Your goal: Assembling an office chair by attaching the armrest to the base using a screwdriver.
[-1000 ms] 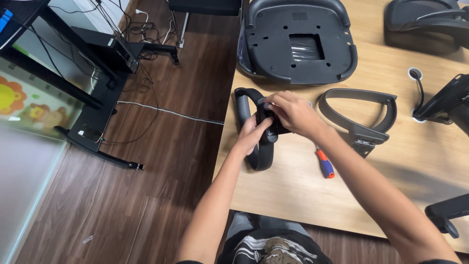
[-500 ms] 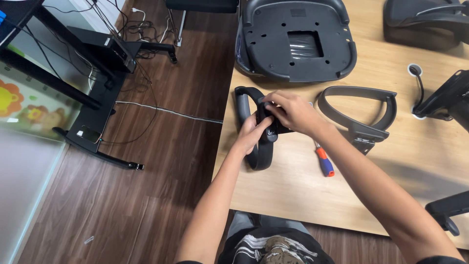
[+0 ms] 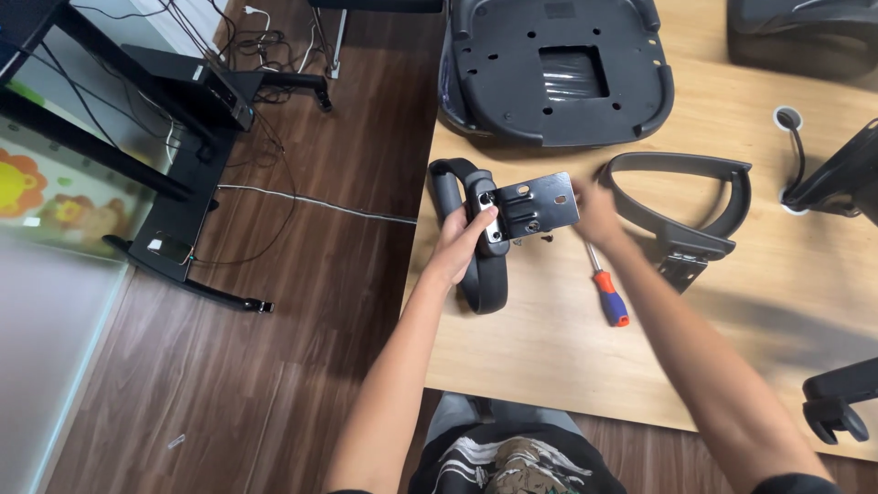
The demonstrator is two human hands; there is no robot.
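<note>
At desk (image 3: pixel 549 366) edge: left hand (image 3: pixel 462 242) clamped on black armrest (image 3: pixel 476 233), metal bracket (image 3: pixel 538 206) now uncovered; right hand (image 3: pixel 594 212) lifted off since a moment ago, fingers loosely apart, blurred, beside screwdriver (image 3: pixel 607 288).

A phone-like device with a dark screen (image 3: pixel 169 247) lies flat on the black foot of the desk frame (image 3: pixel 197 291) at the left, near that foot's front end; it is a small rectangle, dark and glossy, with a faint greenish glint along one edge. Whether it is lit I cannot tell. In the far top-left corner of the view a sliver of a blue-lit screen (image 3: pixel 7 11) shows above the black desk edge, too cropped to make out its shape. No packages, labels or signs show on the wooden tabletop (image 3: pixel 549 357) or on the floor.
</note>
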